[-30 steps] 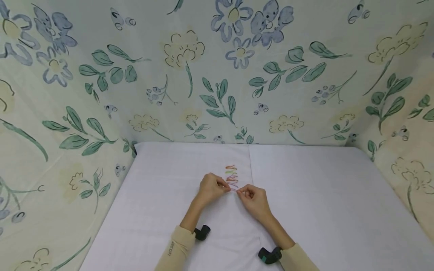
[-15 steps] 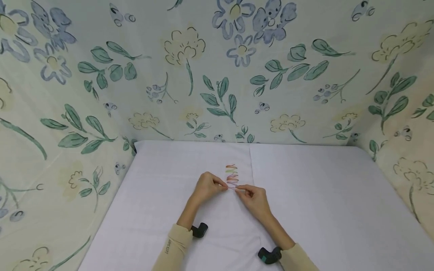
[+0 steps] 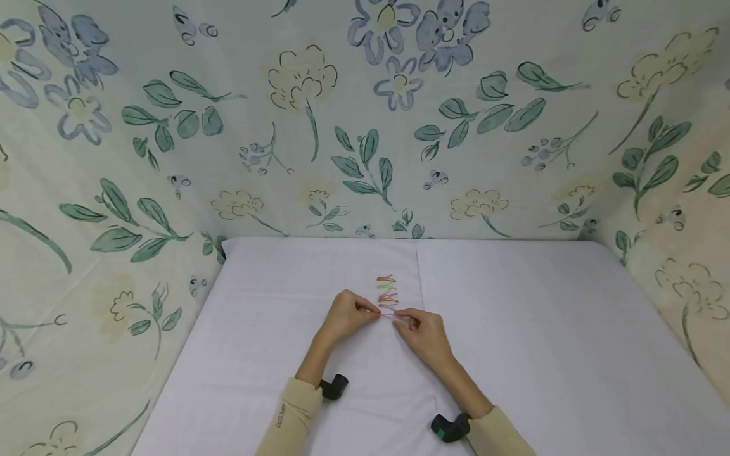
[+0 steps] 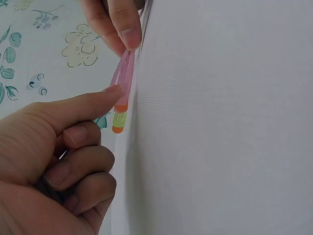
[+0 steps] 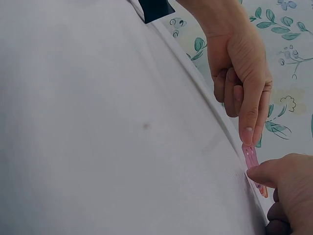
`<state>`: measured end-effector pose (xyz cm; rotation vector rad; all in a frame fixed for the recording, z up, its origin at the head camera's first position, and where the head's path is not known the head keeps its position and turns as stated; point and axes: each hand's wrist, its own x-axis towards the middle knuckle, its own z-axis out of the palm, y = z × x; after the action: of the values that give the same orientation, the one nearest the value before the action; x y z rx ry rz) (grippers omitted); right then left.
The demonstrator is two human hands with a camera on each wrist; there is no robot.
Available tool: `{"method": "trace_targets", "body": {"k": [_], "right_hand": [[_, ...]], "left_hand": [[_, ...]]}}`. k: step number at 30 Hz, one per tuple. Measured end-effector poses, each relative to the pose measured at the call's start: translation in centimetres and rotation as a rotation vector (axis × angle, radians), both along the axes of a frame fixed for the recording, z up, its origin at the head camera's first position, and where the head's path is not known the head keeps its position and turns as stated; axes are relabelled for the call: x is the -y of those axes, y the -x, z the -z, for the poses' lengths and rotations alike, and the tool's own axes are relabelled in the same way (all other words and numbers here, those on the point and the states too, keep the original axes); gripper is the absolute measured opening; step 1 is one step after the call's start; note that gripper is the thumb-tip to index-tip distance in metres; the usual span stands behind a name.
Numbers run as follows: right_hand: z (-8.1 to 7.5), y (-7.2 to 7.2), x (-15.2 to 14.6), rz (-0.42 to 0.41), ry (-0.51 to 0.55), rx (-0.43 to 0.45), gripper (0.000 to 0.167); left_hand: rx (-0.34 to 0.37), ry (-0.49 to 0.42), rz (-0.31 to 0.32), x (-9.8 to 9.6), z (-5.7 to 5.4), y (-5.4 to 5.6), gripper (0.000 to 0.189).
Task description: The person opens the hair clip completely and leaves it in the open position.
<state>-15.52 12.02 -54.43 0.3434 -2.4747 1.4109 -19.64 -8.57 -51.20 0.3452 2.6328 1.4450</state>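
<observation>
My left hand (image 3: 346, 315) pinches one end of a thin pink loop that looks like a rubber band (image 5: 250, 155). At its other end is my right hand (image 3: 428, 335), holding the loop with thumb and forefinger slightly apart. The strands run across the short gap between both hands, close over the white cloth. Just beyond the fingertips, more bands lie in a column: an orange band (image 3: 385, 279) farthest away, a green band (image 3: 386, 287) below it, then pink and orange ones. In the left wrist view these bands overlap the held one.
A white cloth (image 3: 513, 329) with a seam and shallow creases covers the table. Floral fabric (image 3: 365, 126) hangs behind it and at both sides. Black camera mounts (image 3: 335, 386) are worn at the wrists, beside beige sleeves.
The left hand has shifted slightly left, widening the gap between the hands. The right thumb and forefinger have spread a little, and the held loop shows more openly between the fingertips.
</observation>
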Motion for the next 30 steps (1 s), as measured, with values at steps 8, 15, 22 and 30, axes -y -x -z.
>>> {"method": "trace_targets", "body": {"k": [8, 15, 22, 30], "right_hand": [[0.01, 0.01, -0.09, 0.017, -0.051, 0.02, 0.017], [-0.1, -0.09, -0.03, 0.024, -0.061, 0.025, 0.017], [-0.3, -0.24, 0.03, 0.025, -0.061, 0.036, 0.017], [-0.78, -0.09, -0.13, 0.017, -0.068, 0.06, 0.019]], "left_hand": [[0.01, 0.001, 0.007, 0.01, 0.27, 0.1, 0.004], [0.024, 0.009, 0.014, 0.25, 0.48, 0.18, 0.004], [0.042, 0.001, 0.011, 0.33, 0.48, -0.03, 0.005], [0.066, -0.003, 0.003, 0.82, -0.05, 0.06, 0.004]]}}
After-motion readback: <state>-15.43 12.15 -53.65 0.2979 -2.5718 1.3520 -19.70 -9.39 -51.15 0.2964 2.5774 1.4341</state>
